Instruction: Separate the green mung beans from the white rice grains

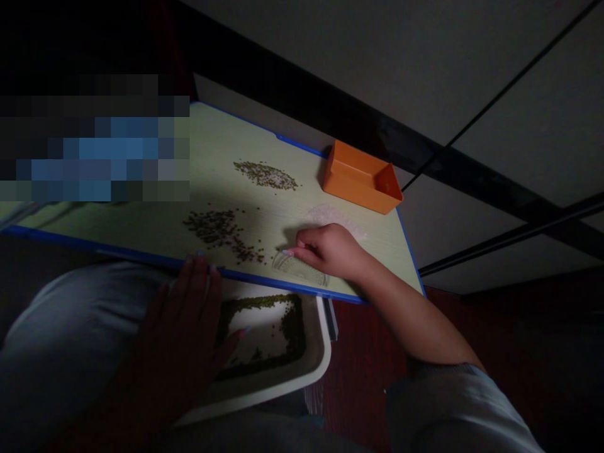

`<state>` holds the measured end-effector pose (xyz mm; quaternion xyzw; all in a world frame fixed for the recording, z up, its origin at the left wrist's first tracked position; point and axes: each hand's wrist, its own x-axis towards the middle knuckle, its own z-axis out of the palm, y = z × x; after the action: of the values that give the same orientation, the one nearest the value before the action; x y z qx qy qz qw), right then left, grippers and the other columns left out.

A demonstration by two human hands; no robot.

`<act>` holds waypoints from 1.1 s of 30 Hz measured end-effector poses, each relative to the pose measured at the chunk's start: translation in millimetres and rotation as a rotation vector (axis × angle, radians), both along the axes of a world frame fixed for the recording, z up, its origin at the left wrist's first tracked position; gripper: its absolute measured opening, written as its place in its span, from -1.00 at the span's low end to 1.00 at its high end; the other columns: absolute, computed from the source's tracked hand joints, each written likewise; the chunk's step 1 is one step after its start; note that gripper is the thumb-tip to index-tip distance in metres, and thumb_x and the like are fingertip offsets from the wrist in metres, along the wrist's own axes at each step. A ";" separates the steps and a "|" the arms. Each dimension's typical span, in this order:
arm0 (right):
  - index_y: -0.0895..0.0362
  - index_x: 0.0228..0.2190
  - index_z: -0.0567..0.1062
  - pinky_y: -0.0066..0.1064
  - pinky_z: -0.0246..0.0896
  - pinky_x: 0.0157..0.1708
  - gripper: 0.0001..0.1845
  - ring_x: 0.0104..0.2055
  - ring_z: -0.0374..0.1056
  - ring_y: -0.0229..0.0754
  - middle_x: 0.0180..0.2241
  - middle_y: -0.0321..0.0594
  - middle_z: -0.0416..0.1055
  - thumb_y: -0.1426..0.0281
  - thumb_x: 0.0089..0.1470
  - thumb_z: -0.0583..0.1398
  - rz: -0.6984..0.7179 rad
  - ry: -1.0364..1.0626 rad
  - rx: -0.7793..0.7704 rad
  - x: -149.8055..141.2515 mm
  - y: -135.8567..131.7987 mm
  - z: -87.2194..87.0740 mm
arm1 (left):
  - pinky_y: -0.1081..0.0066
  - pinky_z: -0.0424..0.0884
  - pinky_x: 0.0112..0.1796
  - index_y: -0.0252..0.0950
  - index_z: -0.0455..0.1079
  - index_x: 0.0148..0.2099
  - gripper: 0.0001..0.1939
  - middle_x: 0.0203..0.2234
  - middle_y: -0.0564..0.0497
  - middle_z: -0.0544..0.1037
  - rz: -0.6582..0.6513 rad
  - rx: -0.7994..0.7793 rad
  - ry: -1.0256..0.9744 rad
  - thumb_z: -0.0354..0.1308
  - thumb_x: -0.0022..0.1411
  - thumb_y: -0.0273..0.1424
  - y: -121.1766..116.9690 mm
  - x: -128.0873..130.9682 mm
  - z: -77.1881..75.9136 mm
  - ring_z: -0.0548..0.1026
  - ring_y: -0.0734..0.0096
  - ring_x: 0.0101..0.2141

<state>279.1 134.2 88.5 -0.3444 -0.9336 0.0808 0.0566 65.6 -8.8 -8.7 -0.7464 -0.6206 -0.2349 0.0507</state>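
reaching past blue edge: right hand

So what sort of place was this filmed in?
Probably a room in a home, though the dim light leaves that unsure: a small blue-edged table, dark reddish flooring and pale panels like cupboard doors.

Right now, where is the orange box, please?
In the head view, the orange box stands on the far right part of the table, just beyond the pale pinkish pile and the right hand.
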 end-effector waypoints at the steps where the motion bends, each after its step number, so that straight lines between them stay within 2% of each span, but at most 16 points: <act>1: 0.15 -0.50 0.43 -0.44 -0.23 -0.48 -0.58 -0.54 0.07 -0.35 -0.59 -0.32 0.27 0.13 0.20 0.04 -0.015 -0.012 0.012 -1.3 0.0 -0.9 | -0.15 0.04 0.18 -0.46 -0.24 0.32 -0.17 0.30 -0.42 -0.05 -0.001 -0.006 0.000 -0.23 0.18 0.00 -0.2 -0.1 0.3 -0.09 -0.08 0.31; 9: 0.15 -0.41 0.48 -0.41 -0.24 -0.48 -0.56 -0.53 0.15 -0.31 -0.55 -0.25 0.38 0.11 0.21 -0.01 -0.149 -0.075 0.123 -0.3 3.8 -3.9 | -0.12 0.00 0.21 -0.47 -0.24 0.31 -0.17 0.31 -0.41 -0.06 0.010 -0.025 -0.004 -0.22 0.18 -0.01 -0.4 2.4 2.5 -0.11 -0.06 0.31; 18: 0.17 -0.41 0.50 -0.41 -0.27 -0.50 -0.62 -0.50 0.23 -0.27 -0.50 -0.16 0.45 0.18 0.19 0.03 -0.351 -0.069 0.203 3.6 11.5 -1.9 | -0.13 0.03 0.19 -0.46 -0.25 0.32 -0.17 0.31 -0.40 -0.07 0.000 0.010 0.007 -0.21 0.18 0.00 -0.4 -0.1 -1.1 -0.09 -0.09 0.31; 23: 0.16 -0.43 0.50 -0.44 -0.19 -0.47 -0.59 -0.47 0.25 -0.27 -0.52 -0.20 0.43 0.13 0.20 0.04 -0.296 0.018 0.130 -1.5 14.0 -7.0 | -0.16 0.06 0.17 -0.43 -0.30 0.32 -0.15 0.32 -0.40 -0.10 -0.013 0.011 0.023 -0.19 0.17 0.00 0.5 -0.6 -1.9 -0.11 -0.11 0.31; 28: 0.13 -0.41 0.52 -0.43 -0.16 -0.45 -0.54 -0.45 0.28 -0.25 -0.51 -0.21 0.45 0.08 0.21 0.01 -0.288 0.051 0.150 -11.9 16.1 -14.7 | -0.13 0.04 0.19 -0.42 -0.30 0.32 -0.16 0.32 -0.39 -0.09 0.012 -0.004 -0.007 -0.21 0.17 0.00 0.2 0.8 -1.5 -0.11 -0.07 0.31; 33: 0.13 -0.37 0.52 -0.43 -0.11 -0.41 -0.45 -0.40 0.31 -0.26 -0.42 -0.20 0.48 0.02 0.23 -0.07 -0.133 0.026 0.132 -17.6 16.3 -17.6 | -0.13 0.03 0.19 -0.42 -0.29 0.32 -0.15 0.32 -0.38 -0.10 0.003 0.005 -0.013 -0.19 0.16 0.01 1.0 2.1 -2.6 -0.10 -0.09 0.31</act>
<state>261.6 150.6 70.9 -0.4002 -0.9111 0.0194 0.0964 67.7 -7.8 -11.3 -0.7438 -0.6215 -0.2410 0.0490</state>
